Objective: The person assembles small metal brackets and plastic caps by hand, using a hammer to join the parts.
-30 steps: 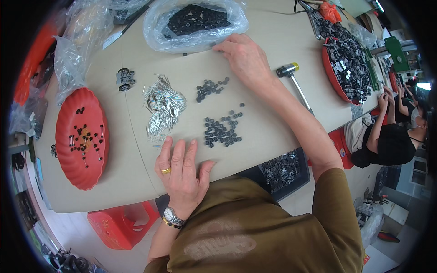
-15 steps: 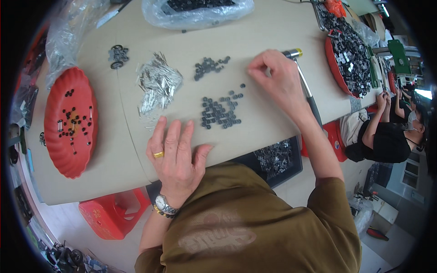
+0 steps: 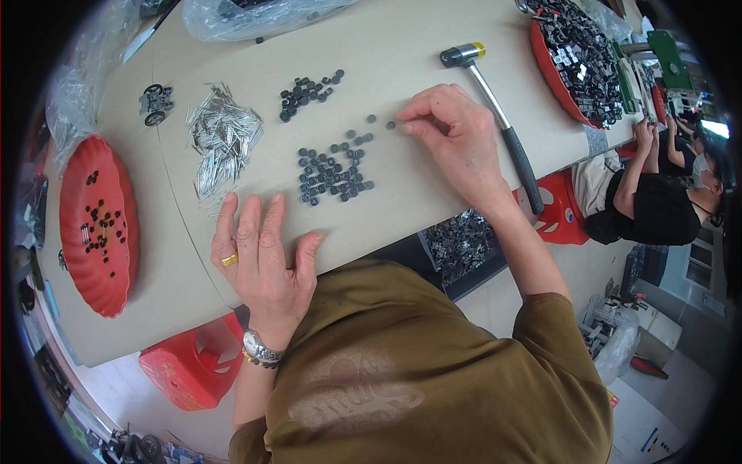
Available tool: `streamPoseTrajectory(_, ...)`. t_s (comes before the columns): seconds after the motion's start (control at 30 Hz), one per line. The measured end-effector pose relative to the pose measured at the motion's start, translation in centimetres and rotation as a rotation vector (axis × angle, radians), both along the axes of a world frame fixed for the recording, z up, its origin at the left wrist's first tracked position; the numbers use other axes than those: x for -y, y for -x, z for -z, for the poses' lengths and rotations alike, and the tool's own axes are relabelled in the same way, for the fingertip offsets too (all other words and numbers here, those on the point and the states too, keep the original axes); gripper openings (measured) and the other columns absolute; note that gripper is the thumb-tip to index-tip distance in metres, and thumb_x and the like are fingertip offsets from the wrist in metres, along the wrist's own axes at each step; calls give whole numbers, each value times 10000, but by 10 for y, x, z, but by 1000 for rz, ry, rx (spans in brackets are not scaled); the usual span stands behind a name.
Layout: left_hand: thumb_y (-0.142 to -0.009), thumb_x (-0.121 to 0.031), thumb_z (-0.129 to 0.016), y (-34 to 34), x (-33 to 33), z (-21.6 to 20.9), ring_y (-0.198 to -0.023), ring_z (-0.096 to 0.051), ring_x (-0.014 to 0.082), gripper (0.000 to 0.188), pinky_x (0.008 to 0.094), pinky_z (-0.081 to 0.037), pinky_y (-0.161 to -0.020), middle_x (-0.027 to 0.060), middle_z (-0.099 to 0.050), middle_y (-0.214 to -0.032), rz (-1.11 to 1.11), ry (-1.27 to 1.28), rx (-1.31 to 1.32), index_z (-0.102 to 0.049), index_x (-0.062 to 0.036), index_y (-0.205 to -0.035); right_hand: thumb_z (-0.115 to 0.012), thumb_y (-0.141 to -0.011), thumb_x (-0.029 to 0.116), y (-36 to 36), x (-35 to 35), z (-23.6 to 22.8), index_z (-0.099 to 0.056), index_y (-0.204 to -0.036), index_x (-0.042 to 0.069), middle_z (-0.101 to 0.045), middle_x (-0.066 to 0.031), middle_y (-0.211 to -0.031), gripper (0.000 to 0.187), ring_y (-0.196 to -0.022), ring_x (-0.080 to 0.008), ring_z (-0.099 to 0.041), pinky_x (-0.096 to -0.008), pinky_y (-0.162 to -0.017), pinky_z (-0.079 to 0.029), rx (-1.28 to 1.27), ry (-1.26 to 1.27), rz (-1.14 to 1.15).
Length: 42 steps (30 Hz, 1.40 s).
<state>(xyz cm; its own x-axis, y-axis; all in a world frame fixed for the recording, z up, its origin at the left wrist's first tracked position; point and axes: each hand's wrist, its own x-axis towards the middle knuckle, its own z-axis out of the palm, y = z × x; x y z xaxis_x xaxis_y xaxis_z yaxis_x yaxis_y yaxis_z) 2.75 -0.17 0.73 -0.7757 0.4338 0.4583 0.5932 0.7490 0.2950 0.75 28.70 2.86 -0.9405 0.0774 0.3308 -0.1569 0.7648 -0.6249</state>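
Since the earlier frame, the right hand [image 3: 460,143] has come nearer, away from the head of the hammer [image 3: 495,99], which now lies uncovered to its right; the left hand [image 3: 267,271] stays where it was. Thumb and forefinger of the right hand are bent into a pinch right at a small black round piece [image 3: 391,125] on the table [image 3: 410,46], to the right of the near cluster [image 3: 332,176] of such pieces; whether they grip it I cannot tell. Palm down with fingers spread, the left hand rests at the near edge, grasping nothing that shows, its fingertips just beside the metal pins [image 3: 224,139]. A careless brush could roll the outlying pieces farther astray, and a sliding left hand could scatter the stray pins. More serious, the hammer's grip juts past the near edge, so a knock from the right forearm could tip it off. That edge leaves little room for either wrist; more lies on the far side, between the far cluster [image 3: 303,97] and the plastic bag [image 3: 263,19], and leftward between the pins and the red dish [image 3: 99,286].
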Motion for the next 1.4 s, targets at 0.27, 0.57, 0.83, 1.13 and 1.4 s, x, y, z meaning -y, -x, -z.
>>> streamPoseTrajectory(0.27, -869, -291, -819, -2, -2, -5, -1343, -529, 449, 543, 508, -379, -1109, 192, -626, -1362, -4, -35, 33, -684, 2, -1306, -745, -781, -48, 16, 19, -13, -742, -919, 22, -679, -83, -916, 154, -878, -256, -645, -366, -745, -525, 38, -78, -15)
streamPoseTrajectory(0.57, -867, -314, -808, -1, -1, -5, -1331, -539, 432, 523, 497, -380, -1070, 183, -635, -1332, -3, -72, 25, -702, 2, -1271, -652, -832, -2, 146, 62, -9, -735, -997, 41, -675, -97, -973, 190, -945, -279, -658, -403, -772, -596, -326, -444, -325)
streamPoseTrajectory(0.83, -861, -328, -809, -2, 0, -4, -1332, -543, 411, 523, 496, -377, -1050, 169, -636, -1315, 0, -78, 36, -708, 4, -1252, -676, -807, 20, 171, 78, 1, -686, -894, -7, -668, -157, -945, 92, -973, -294, -691, -383, -717, -631, -260, -739, -303)
streamPoseTrajectory(1.13, -877, -340, -803, -1, -3, -5, -1329, -544, 421, 527, 489, -375, -1071, 175, -645, -1323, 10, -75, 17, -704, 1, -1267, -639, -821, -11, 148, 31, -11, -692, -890, 0, -685, -166, -894, 87, -877, -370, -687, -464, -746, -577, -261, -371, -203)
streamPoseTrajectory(1.4, -889, -336, -806, -1, 0, -3, -1353, -533, 426, 524, 493, -378, -1108, 169, -646, -1350, 13, -58, 50, -699, -22, -1295, -693, -836, 4, 16, -2, -16, -691, -888, 31, -662, -112, -854, 59, -840, -317, -675, -419, -723, -546, -61, -246, -11)
